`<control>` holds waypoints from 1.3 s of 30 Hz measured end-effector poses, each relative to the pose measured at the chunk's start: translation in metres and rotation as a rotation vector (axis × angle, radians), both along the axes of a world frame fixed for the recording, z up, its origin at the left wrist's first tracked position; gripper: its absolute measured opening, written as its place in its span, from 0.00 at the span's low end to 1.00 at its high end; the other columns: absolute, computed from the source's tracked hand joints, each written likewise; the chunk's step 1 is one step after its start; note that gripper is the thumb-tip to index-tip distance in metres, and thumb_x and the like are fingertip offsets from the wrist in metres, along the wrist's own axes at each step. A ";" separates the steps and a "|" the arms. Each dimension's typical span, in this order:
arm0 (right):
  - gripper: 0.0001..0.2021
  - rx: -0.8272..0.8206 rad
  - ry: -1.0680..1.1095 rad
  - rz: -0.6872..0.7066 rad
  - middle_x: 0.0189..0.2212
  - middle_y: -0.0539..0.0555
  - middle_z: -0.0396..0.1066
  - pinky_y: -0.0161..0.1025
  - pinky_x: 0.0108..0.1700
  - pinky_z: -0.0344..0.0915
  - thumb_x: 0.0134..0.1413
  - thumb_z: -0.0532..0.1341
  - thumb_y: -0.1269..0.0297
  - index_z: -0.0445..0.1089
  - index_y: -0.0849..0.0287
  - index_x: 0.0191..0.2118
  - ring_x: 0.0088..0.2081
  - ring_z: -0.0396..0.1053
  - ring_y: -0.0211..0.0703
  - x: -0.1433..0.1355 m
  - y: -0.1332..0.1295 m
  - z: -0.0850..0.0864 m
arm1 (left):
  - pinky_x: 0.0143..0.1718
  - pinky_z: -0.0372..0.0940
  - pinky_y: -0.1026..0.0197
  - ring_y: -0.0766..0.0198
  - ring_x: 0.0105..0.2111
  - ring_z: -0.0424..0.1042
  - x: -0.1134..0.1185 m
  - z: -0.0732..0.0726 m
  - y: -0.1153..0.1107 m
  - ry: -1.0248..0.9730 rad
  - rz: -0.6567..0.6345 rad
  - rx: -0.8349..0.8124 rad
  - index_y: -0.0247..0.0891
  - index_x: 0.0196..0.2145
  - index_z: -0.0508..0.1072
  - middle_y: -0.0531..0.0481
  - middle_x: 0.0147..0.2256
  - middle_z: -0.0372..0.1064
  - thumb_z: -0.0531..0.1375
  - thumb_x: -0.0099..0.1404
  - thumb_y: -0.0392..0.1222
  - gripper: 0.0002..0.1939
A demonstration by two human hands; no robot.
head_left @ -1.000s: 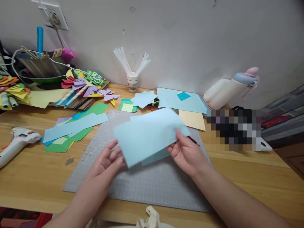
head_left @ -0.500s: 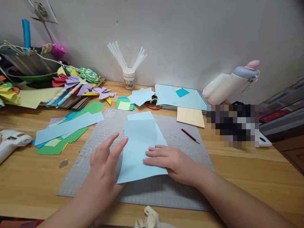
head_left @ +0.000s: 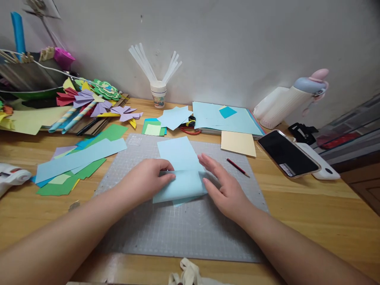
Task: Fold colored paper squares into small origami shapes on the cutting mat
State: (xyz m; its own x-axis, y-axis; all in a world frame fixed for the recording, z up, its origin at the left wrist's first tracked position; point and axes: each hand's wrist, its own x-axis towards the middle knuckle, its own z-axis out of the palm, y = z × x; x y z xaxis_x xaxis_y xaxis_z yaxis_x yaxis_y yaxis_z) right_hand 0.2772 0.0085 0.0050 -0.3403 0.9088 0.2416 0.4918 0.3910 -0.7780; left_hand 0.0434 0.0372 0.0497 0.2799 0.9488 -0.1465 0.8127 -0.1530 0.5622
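A light blue sheet of paper point(head_left: 179, 187) is bent over at the middle of the grey cutting mat point(head_left: 178, 233), with a flat light blue part point(head_left: 177, 152) behind the bend. My left hand point(head_left: 157, 176) pinches the upper left edge of the bent paper between thumb and fingers. Beside the paper's right end is my right hand point(head_left: 224, 186), its fingers apart and its fingertips close to the edge. A red pencil point(head_left: 238, 168) lies on the mat to the right of that hand.
Green and blue paper strips point(head_left: 80, 158) lie left of the mat. Behind it are a paper cup with white sticks point(head_left: 158, 95), a cream square point(head_left: 238, 143) and blue sheets point(head_left: 210, 118). A phone point(head_left: 288, 153) and a bottle point(head_left: 292, 103) stand or lie at right; a glue gun point(head_left: 13, 177) is far left.
The near part of the blue paper has been folded up and away from me. My left hand moved forward onto its edge and closed; my right hand lifted to the paper's right side.
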 end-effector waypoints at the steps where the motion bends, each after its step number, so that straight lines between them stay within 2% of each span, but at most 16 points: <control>1: 0.27 0.055 -0.069 0.035 0.65 0.56 0.57 0.52 0.64 0.55 0.63 0.51 0.72 0.54 0.50 0.66 0.64 0.57 0.45 0.002 0.002 0.001 | 0.28 0.58 0.60 0.54 0.30 0.73 0.000 -0.003 0.005 0.006 -0.002 0.003 0.43 0.32 0.78 0.49 0.31 0.78 0.57 0.61 0.49 0.12; 4: 0.22 0.115 -0.275 0.192 0.64 0.56 0.59 0.55 0.66 0.50 0.64 0.50 0.72 0.63 0.52 0.61 0.65 0.55 0.45 0.009 0.009 0.005 | 0.28 0.58 0.60 0.54 0.30 0.73 -0.002 -0.013 0.013 0.040 -0.004 0.020 0.43 0.32 0.77 0.49 0.31 0.78 0.57 0.61 0.49 0.11; 8: 0.21 0.036 -0.398 0.297 0.64 0.56 0.58 0.62 0.66 0.43 0.67 0.48 0.68 0.63 0.51 0.61 0.66 0.53 0.46 0.014 0.017 0.005 | 0.29 0.60 0.58 0.53 0.30 0.73 -0.006 -0.022 0.016 0.091 -0.010 0.088 0.43 0.32 0.77 0.48 0.31 0.77 0.55 0.63 0.49 0.12; 11: 0.21 -0.015 -0.410 0.332 0.64 0.55 0.58 0.65 0.66 0.39 0.68 0.47 0.68 0.63 0.50 0.62 0.66 0.52 0.46 0.013 0.021 0.002 | 0.40 0.63 0.53 0.49 0.40 0.73 -0.005 -0.022 0.014 0.101 -0.023 0.205 0.40 0.40 0.76 0.43 0.41 0.76 0.54 0.65 0.48 0.14; 14: 0.20 -0.019 -0.432 0.330 0.65 0.55 0.57 0.66 0.66 0.36 0.68 0.47 0.69 0.63 0.50 0.61 0.67 0.52 0.47 0.011 0.023 0.001 | 0.52 0.56 0.47 0.47 0.51 0.68 0.002 -0.019 -0.002 0.101 -0.073 0.383 0.38 0.48 0.74 0.40 0.51 0.71 0.53 0.67 0.45 0.17; 16: 0.20 -0.014 -0.444 0.314 0.65 0.54 0.56 0.66 0.66 0.35 0.68 0.47 0.69 0.63 0.50 0.61 0.67 0.51 0.47 0.010 0.023 0.000 | 0.51 0.56 0.50 0.52 0.48 0.70 0.009 -0.018 -0.016 0.116 -0.287 0.591 0.39 0.48 0.73 0.44 0.49 0.74 0.53 0.68 0.39 0.14; 17: 0.20 -0.014 -0.444 0.307 0.65 0.54 0.56 0.66 0.66 0.35 0.68 0.47 0.69 0.63 0.50 0.61 0.67 0.51 0.47 0.010 0.023 0.000 | 0.51 0.56 0.52 0.55 0.47 0.71 0.012 -0.018 -0.022 0.123 -0.424 0.635 0.39 0.49 0.73 0.46 0.49 0.75 0.53 0.67 0.34 0.15; 19: 0.20 -0.017 -0.430 0.292 0.65 0.55 0.57 0.65 0.66 0.35 0.67 0.48 0.70 0.63 0.52 0.61 0.67 0.51 0.47 0.010 0.024 0.000 | 0.53 0.54 0.53 0.57 0.48 0.72 0.016 -0.022 -0.030 0.139 -0.575 0.688 0.37 0.50 0.73 0.48 0.51 0.75 0.50 0.63 0.26 0.21; 22: 0.22 -0.041 -0.379 0.266 0.65 0.57 0.55 0.63 0.67 0.36 0.67 0.47 0.71 0.60 0.54 0.63 0.67 0.52 0.45 0.010 0.026 -0.001 | 0.52 0.57 0.52 0.55 0.50 0.72 0.018 -0.031 -0.031 0.195 -0.661 0.673 0.35 0.52 0.72 0.46 0.54 0.73 0.48 0.58 0.23 0.27; 28: 0.22 -0.064 -0.264 0.202 0.65 0.55 0.57 0.58 0.68 0.37 0.68 0.46 0.70 0.56 0.54 0.65 0.66 0.52 0.41 0.013 0.027 -0.005 | 0.51 0.64 0.49 0.52 0.52 0.72 0.010 -0.039 -0.023 0.229 -0.669 0.623 0.36 0.56 0.68 0.43 0.57 0.69 0.49 0.54 0.25 0.32; 32: 0.22 -0.058 -0.245 0.194 0.64 0.54 0.59 0.56 0.68 0.38 0.67 0.46 0.71 0.58 0.56 0.64 0.66 0.53 0.41 0.013 0.027 -0.005 | 0.54 0.64 0.49 0.54 0.53 0.71 0.008 -0.041 -0.024 0.207 -0.659 0.617 0.39 0.57 0.67 0.46 0.58 0.68 0.48 0.55 0.26 0.32; 39: 0.21 -0.060 -0.247 0.212 0.64 0.58 0.58 0.58 0.68 0.37 0.67 0.46 0.72 0.59 0.62 0.63 0.66 0.53 0.42 0.014 0.027 -0.002 | 0.59 0.60 0.48 0.58 0.60 0.63 0.003 -0.047 -0.026 0.284 -0.687 0.569 0.42 0.62 0.61 0.52 0.64 0.59 0.47 0.57 0.23 0.37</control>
